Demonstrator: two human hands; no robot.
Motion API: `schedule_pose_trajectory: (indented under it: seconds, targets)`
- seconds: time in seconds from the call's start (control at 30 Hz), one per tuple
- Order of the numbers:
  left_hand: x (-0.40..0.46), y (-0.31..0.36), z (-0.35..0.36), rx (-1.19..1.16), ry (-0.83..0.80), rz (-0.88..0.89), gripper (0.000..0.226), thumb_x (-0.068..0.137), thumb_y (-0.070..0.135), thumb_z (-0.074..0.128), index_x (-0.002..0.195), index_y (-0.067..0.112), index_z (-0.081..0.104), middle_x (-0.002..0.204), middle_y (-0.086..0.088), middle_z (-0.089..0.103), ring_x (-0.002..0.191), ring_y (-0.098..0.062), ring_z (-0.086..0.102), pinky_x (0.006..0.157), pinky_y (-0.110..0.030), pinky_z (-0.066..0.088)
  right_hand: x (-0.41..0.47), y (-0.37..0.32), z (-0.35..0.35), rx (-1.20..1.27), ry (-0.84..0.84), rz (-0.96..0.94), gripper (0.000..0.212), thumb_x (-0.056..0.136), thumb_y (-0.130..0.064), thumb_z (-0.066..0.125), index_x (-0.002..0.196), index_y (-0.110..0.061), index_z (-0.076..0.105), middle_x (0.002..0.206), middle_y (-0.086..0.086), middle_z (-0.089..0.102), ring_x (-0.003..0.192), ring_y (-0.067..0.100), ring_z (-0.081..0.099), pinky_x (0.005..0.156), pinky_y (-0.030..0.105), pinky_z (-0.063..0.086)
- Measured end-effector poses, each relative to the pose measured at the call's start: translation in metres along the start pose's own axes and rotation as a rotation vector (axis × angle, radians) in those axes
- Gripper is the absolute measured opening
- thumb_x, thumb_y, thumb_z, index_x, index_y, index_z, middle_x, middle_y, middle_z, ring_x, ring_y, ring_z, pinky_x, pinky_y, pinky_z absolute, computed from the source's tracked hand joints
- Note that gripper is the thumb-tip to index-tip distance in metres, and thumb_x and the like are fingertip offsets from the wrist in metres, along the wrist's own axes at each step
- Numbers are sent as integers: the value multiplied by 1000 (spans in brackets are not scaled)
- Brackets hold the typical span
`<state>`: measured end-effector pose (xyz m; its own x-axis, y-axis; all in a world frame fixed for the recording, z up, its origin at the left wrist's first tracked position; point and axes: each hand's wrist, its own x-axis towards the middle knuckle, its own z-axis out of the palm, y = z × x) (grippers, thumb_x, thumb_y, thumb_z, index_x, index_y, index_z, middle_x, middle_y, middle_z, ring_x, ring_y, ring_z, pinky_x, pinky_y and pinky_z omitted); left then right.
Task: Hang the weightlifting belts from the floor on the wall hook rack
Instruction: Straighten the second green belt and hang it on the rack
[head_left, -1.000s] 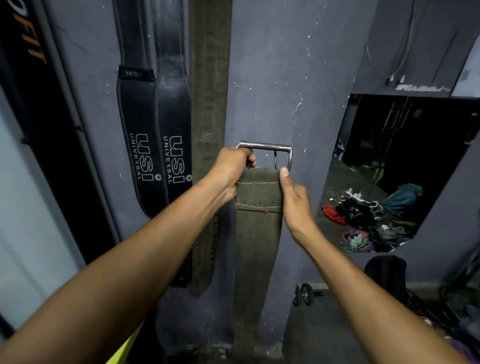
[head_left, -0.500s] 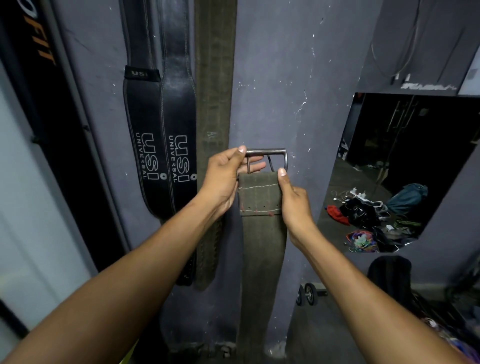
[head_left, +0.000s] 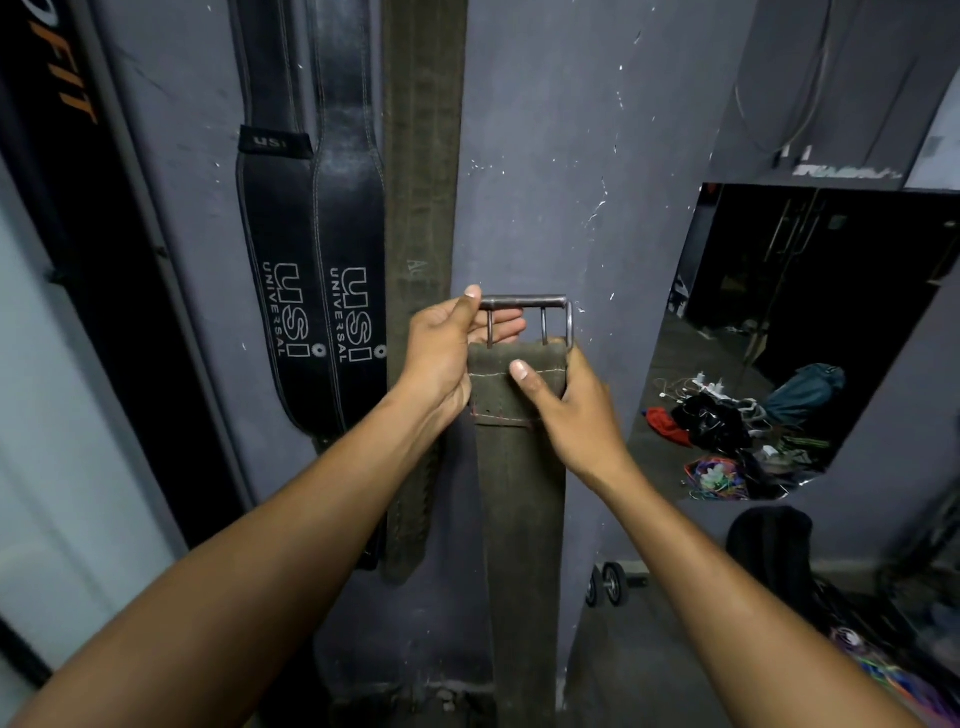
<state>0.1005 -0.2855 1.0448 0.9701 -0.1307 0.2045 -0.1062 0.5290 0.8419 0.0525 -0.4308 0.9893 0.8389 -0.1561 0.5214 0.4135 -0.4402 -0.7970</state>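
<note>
You hold the olive canvas belt (head_left: 519, 467) upright in front of the grey wall (head_left: 545, 156), its long axis running vertically: the buckle end points up and the strap drops straight down toward the floor, where its lower end leaves the frame. The webbing is coarse and matte, with a pale stitch line and a reddish stitch line crossing it just below the top edge. The steel buckle (head_left: 527, 317) is a rectangular frame of round bar with two straight prongs, dull and slightly worn. Your left hand (head_left: 441, 358) pinches the buckle's left corner, thumb on the front of the top bar and fingers curled behind it. Your right hand (head_left: 576, 410) clasps the right edge of the strap just under the buckle, thumb laid across the front of the webbing and fingers wrapped behind. Just to the left, a second olive belt (head_left: 423, 208) already hangs flat and vertical on the wall, and beside it hang two black leather belts (head_left: 311, 260), smooth, stitched along their edges, widening in the middle and printed with white lettering. To the right, a mirror (head_left: 805, 338) on the wall reflects clothes and cables lying on a floor.
</note>
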Motion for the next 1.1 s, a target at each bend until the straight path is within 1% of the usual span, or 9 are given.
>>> schedule_pose_trajectory:
  seconds: [0.17,0.3,0.37,0.43,0.5,0.63,0.8,0.97,1.1]
  targets:
    - [-1,10,9,2,-97,42,30,107,21,49,99,-3,66,87,-18,77,79,-20,78,73,-27,64,3,-3,0,200,66,16,5,102,-29,67,108,-30,68,103,-11,78,99,0,74,85,20,57]
    - [-4,16,14,-22,-167,71,25,107,19,50,103,1,68,97,-19,76,90,-22,78,75,-26,63,7,-8,2,388,113,66,11,103,-20,65,112,-16,71,105,-2,80,97,7,76,81,20,58]
    - [-5,19,14,15,-238,117,23,106,17,52,110,2,69,107,-20,76,104,-27,75,85,-30,60,11,-10,4,496,147,106,16,103,-18,66,116,-10,70,107,4,80,97,12,76,79,22,59]
    - [-6,19,10,244,-282,221,22,104,16,57,115,2,70,115,-20,75,113,-29,72,96,-34,57,16,-12,4,566,159,127,24,101,-17,68,120,-3,66,111,13,79,98,18,76,81,28,61]
    - [-5,18,3,554,-236,309,25,103,25,60,110,5,75,105,-10,79,102,-18,76,90,-31,59,20,-12,7,571,142,131,30,100,-18,70,122,1,61,109,14,79,96,20,75,80,31,63]
    - [2,16,-11,704,-40,336,38,103,37,57,87,13,81,83,-4,79,78,-15,74,81,-41,59,23,-13,14,491,87,120,32,100,-21,71,119,2,58,97,8,80,88,18,76,75,30,63]
    - [9,20,-18,603,-31,226,40,102,34,59,83,6,80,77,-13,77,68,-19,71,71,-37,56,26,-10,22,397,73,96,28,100,-30,71,117,-8,67,111,9,80,99,15,75,87,36,63]
    - [18,17,-16,486,144,150,38,101,27,62,70,10,76,69,-14,71,66,-25,66,71,-40,54,13,-10,28,-163,336,-64,54,91,-53,72,134,-29,53,125,-5,58,107,12,60,92,42,56]
    - [20,11,-9,460,236,133,37,100,28,64,68,11,73,64,-10,67,63,-24,62,69,-41,53,-10,-9,48,-307,136,-81,91,84,-72,60,159,-30,33,152,0,38,141,20,45,109,34,44]
